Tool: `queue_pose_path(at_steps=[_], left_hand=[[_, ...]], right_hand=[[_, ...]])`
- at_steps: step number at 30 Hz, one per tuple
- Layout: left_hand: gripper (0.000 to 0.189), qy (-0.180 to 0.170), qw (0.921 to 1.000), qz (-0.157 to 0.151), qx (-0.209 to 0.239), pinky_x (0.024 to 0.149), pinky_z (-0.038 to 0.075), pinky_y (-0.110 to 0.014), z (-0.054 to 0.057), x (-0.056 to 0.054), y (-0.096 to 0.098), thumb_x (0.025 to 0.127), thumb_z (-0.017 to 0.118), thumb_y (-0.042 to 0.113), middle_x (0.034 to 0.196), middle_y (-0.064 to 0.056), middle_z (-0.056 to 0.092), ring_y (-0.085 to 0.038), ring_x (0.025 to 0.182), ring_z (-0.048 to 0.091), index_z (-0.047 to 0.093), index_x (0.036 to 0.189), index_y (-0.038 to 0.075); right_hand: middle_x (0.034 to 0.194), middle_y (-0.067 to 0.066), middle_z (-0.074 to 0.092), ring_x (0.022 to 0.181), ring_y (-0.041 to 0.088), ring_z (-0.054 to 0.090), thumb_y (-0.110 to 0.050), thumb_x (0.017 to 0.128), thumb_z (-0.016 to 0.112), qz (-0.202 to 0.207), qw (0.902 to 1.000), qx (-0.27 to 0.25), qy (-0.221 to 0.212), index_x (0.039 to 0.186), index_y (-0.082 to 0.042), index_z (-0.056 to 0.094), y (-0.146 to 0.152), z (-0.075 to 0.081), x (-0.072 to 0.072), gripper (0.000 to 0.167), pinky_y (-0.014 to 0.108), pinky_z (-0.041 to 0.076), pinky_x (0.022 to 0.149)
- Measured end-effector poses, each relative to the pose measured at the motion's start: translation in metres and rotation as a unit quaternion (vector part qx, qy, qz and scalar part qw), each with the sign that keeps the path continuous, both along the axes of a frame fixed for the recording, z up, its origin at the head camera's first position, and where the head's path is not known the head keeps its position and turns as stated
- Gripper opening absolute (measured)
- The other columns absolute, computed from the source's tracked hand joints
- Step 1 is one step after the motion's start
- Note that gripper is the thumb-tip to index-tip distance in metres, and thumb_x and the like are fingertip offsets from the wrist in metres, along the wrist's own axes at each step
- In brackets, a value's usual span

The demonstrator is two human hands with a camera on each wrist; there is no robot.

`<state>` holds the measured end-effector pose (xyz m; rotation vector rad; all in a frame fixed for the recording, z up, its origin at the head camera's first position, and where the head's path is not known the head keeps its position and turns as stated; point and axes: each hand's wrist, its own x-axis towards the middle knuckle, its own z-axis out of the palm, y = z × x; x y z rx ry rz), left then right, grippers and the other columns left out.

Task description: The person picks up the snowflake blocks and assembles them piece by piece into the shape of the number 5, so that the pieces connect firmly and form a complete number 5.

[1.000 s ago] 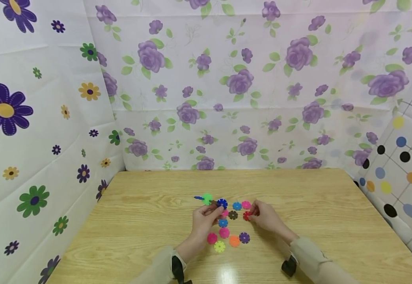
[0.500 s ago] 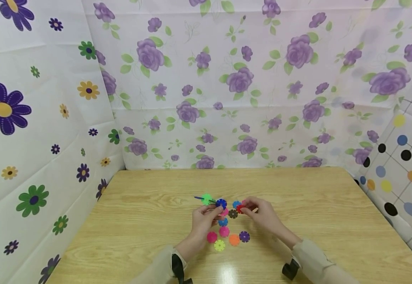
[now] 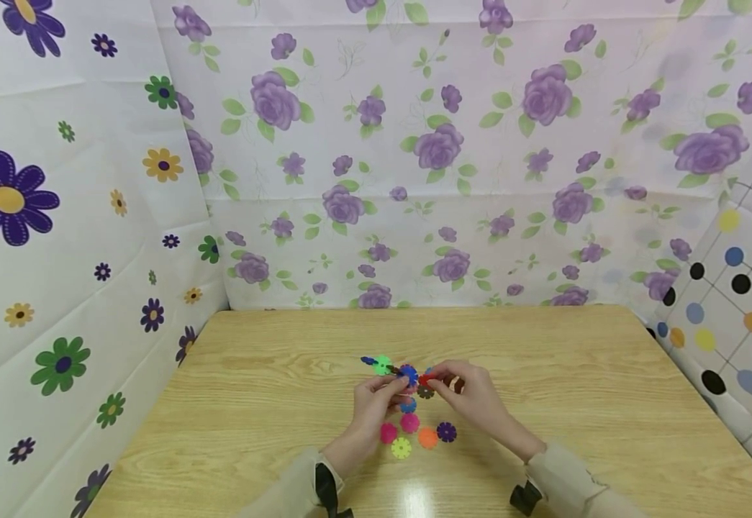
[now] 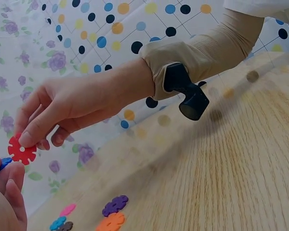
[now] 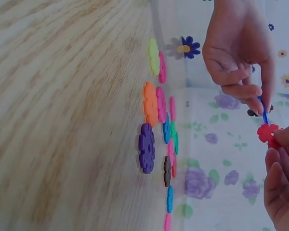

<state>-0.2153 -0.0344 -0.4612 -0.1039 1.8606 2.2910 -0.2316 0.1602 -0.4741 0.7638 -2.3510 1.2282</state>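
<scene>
Raised over the table, my left hand [image 3: 370, 409] pinches a dark blue notched snowflake disc [image 3: 409, 373]. A short chain runs left from that disc through a brown disc and a bright green disc [image 3: 382, 365] to another blue one [image 3: 368, 360]. Between thumb and fingers, my right hand [image 3: 476, 397] holds a red snowflake disc [image 3: 424, 380]. In the right wrist view the red disc [image 5: 267, 133] is right at the edge of the blue disc [image 5: 265, 115]. The left wrist view shows the red disc [image 4: 25, 157] face on, with the blue one edge on beside it.
Several loose discs lie below the hands on the wooden table [image 3: 272, 417]: purple [image 3: 446, 432], orange [image 3: 427, 437], yellow [image 3: 401, 449], pink [image 3: 410, 422] and brown [image 3: 425, 393] among them. Flowered cloth [image 3: 376, 158] hangs behind the table, with patterned cloth at both sides.
My right hand has lifted the red disc from among the loose discs and moved it left to the blue disc. The left hand and its chain have shifted only slightly.
</scene>
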Motion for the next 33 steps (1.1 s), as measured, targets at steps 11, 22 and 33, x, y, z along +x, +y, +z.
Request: queue_pose_path(at_steps=[11,22,33], left_hand=[[0.025,-0.011,0.9995,0.012,0.028,0.061,0.049,-0.016,-0.011,-0.006,0.004,0.088,0.071,0.023,0.078,0.003,0.073,-0.006,0.066,0.065,0.069,0.1,0.001],[0.014,0.0,0.9987,-0.013,0.049,0.057,0.047,-0.016,0.0,0.005,0.008,0.087,0.072,0.018,0.07,0.005,0.071,-0.005,0.06,0.062,0.063,0.084,0.007],[0.023,0.035,0.9993,0.007,0.014,0.063,0.049,-0.021,-0.002,0.002,0.0,0.086,0.074,0.023,0.079,0.004,0.073,-0.008,0.069,0.066,0.069,0.098,0.004]], right_hand=[[0.074,-0.001,0.069,0.057,-0.003,0.049,0.003,0.078,0.076,-0.002,0.9931,0.009,0.117,0.083,-0.009,0.069,-0.012,0.0,0.005,0.016,0.011,0.041,0.046],[0.069,-0.001,0.049,0.055,-0.001,0.037,0.012,0.083,0.066,0.011,0.9856,-0.045,0.163,0.077,-0.008,0.051,-0.02,-0.008,0.014,0.026,0.007,0.033,0.048],[0.087,0.009,0.062,0.068,0.019,0.056,0.011,0.072,0.077,0.006,0.9913,-0.071,0.111,0.095,-0.004,0.064,-0.017,-0.003,0.013,0.03,0.02,0.047,0.049]])
